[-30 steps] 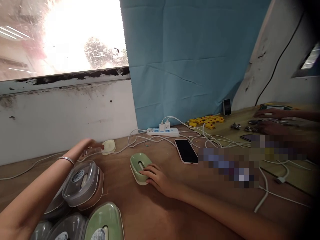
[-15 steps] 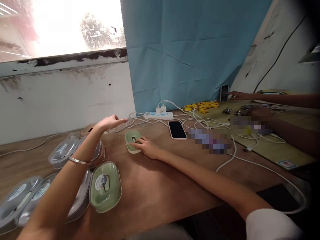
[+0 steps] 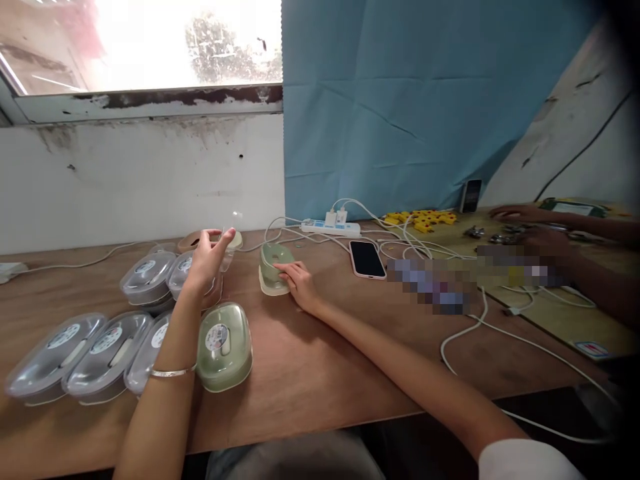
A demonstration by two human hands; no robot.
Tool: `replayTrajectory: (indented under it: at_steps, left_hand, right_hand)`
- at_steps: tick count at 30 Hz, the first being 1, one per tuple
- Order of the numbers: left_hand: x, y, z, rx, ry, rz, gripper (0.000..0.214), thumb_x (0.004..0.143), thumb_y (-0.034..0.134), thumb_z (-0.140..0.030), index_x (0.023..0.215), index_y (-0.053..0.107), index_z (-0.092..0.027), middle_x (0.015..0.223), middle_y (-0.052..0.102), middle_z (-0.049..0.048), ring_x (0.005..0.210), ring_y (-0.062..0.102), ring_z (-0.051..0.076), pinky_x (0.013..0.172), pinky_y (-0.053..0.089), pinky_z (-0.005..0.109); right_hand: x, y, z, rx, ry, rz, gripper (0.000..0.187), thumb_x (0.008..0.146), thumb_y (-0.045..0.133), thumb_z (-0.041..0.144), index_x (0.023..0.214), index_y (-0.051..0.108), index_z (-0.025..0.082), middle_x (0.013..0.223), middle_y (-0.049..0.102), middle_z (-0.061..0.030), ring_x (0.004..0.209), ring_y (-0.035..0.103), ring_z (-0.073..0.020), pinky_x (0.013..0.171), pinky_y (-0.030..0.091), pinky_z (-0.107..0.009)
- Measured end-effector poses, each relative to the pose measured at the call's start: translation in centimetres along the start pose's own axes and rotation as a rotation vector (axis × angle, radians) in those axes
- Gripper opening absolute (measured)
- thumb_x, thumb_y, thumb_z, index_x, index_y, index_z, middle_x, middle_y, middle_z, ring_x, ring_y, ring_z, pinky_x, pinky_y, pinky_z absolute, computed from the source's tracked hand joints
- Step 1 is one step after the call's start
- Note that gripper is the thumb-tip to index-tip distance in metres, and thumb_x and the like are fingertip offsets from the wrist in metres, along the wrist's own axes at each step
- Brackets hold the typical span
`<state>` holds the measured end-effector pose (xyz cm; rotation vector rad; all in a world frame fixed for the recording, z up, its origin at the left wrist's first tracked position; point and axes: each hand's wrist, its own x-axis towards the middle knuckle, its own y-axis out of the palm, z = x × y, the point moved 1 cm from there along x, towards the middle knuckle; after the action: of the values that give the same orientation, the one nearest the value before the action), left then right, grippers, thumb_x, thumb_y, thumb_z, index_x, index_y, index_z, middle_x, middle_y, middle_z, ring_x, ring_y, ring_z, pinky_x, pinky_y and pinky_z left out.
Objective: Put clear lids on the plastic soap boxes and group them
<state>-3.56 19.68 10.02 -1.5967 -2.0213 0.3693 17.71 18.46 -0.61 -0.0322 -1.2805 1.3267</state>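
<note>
My right hand (image 3: pixel 302 288) has its fingers on the right side of a small green soap box (image 3: pixel 276 257). The box's green upper part sits tilted over a cream base (image 3: pixel 271 285). Raised at the left, my left hand (image 3: pixel 207 257) has thumb and fingers apart and nothing plainly in its grasp. Close behind it are a cream piece (image 3: pixel 234 241) and something clear, partly hidden. Below the left hand, a green soap box with a clear lid (image 3: pixel 227 353) and a round label lies near the left forearm.
Several grey clear-lidded boxes (image 3: pixel 107 347) lie at the left. A phone (image 3: pixel 367 259), a power strip (image 3: pixel 330 228) and white cables lie to the right. Beyond are yellow pieces (image 3: pixel 423 219) and a co-worker's hands (image 3: pixel 545 243) over small metal parts.
My left hand has turned from stretched flat to upright, with thumb and fingers apart. The green part under my right hand has tipped up, showing more cream base. The view has shifted left.
</note>
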Motion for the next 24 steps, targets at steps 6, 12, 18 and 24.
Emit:
replayTrajectory:
  at_steps: [6,12,18,24]
  left_hand:
    - [0.3,0.0,1.4,-0.313,-0.003,-0.128,0.055,0.082,0.038,-0.063,0.112,0.041,-0.018,0.102,0.056,0.0087,0.080,0.060,0.017,0.066,0.047,0.028]
    - [0.2,0.6,1.4,-0.415,0.008,-0.129,0.048,0.080,0.050,-0.058,0.107,0.045,-0.018,0.094,0.054,0.0069,0.073,0.058,0.016,0.063,0.046,0.027]
    - [0.1,0.5,1.5,-0.394,0.006,-0.115,0.052,0.077,0.049,-0.061,0.107,0.045,-0.019,0.093,0.054,0.0064,0.073,0.057,0.016,0.063,0.045,0.027]
    - [0.1,0.6,1.4,-0.235,0.010,-0.075,0.059,0.078,0.040,-0.066,0.114,0.042,-0.019,0.102,0.056,0.0097,0.083,0.060,0.019,0.068,0.046,0.028]
  right_hand:
    - [-0.3,0.5,0.7,-0.020,-0.104,0.114,0.028,0.090,0.046,0.015,0.111,0.063,0.022,0.102,0.067,-0.0053,0.098,0.051,-0.0211,0.092,0.039,-0.036]
    - [-0.6,0.3,0.5,-0.066,-0.056,0.096,0.030,0.091,0.043,0.014,0.112,0.063,0.021,0.101,0.067,-0.0066,0.096,0.051,-0.0229,0.088,0.039,-0.038]
    - [-1.3,-0.2,0.5,-0.042,-0.053,0.134,0.026,0.088,0.048,0.015,0.105,0.066,0.021,0.095,0.068,-0.0070,0.089,0.051,-0.0233,0.087,0.039,-0.039]
    - [-1.4,-0.9,0.6,0.087,-0.043,0.168,0.021,0.082,0.052,0.013,0.097,0.066,0.019,0.093,0.068,-0.0082,0.090,0.053,-0.0236,0.085,0.042,-0.039]
